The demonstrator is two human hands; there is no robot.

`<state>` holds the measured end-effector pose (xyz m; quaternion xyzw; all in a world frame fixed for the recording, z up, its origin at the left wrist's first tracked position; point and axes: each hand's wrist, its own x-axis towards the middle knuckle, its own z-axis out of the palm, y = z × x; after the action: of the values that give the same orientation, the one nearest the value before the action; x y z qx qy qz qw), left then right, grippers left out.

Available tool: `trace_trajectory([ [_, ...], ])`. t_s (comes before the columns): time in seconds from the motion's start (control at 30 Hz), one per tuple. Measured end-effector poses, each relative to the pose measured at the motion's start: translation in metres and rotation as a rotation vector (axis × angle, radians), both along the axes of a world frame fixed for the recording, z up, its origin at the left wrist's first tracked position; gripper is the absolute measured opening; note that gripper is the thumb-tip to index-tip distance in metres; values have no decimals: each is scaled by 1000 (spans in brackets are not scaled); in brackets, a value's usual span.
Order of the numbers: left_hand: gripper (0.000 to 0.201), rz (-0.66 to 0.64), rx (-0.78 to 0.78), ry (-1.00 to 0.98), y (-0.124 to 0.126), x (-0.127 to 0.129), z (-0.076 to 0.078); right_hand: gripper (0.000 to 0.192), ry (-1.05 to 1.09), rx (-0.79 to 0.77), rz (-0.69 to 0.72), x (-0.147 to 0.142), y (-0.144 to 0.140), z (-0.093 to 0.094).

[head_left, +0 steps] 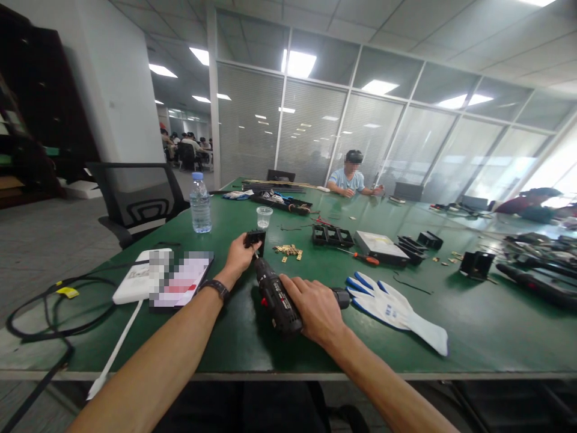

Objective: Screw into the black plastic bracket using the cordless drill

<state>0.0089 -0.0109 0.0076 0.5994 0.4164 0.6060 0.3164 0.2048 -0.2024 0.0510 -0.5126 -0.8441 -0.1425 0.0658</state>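
My right hand [318, 310] is wrapped round a black cordless drill [276, 299], which lies on its side with its nose pointing away and to the left. In my left hand [238, 257] is a small black plastic part [256, 240], gripped by its left side. The drill's bit meets or nearly meets this part; contact cannot be made out. Just right of the part lies a pile of small brass-coloured pieces [291, 250] on the green table [315, 355]. A clear plastic cup [264, 218] stands behind the part.
Left are a water bottle [201, 203], a phone [184, 279], a white box-like device [142, 276] and a coiled black cable [27, 337]. Right lie a white-and-blue glove [390, 305], an orange screwdriver [366, 258] and black frames [333, 236]. Another person [349, 177] sits across.
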Motion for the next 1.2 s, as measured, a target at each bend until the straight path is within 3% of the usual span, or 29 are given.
trace_trajectory([
  [1.2, 42, 36, 0, -5, 0, 3, 0, 66, -24, 13, -2, 1, 2, 0],
])
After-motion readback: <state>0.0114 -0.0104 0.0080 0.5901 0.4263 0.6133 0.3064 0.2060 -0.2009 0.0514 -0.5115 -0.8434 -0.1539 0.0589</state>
